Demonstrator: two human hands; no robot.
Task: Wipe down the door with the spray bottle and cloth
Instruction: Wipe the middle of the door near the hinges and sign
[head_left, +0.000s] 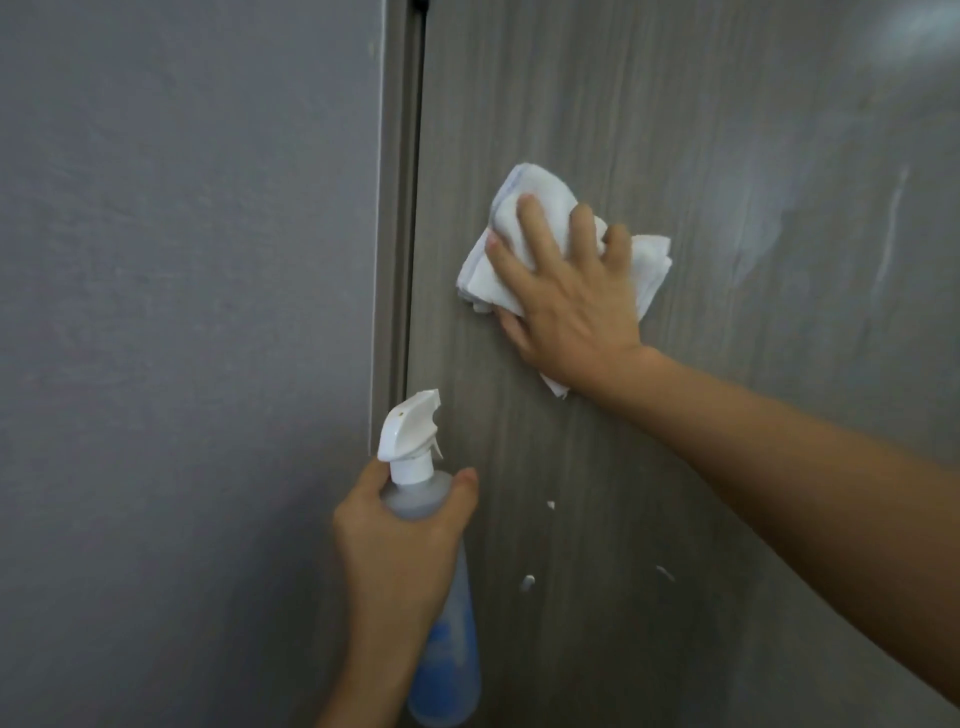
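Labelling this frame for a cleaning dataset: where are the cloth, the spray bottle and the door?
cloth (524, 182): head view, upper folded corner above the fingers.
spray bottle (410, 426): head view, white trigger head.
door (649, 104): head view, bare grey wood-grain panel.

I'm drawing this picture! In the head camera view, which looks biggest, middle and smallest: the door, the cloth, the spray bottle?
1. door, biggest by far.
2. spray bottle and cloth: about alike; the hands partly hide both, so I won't rank them.
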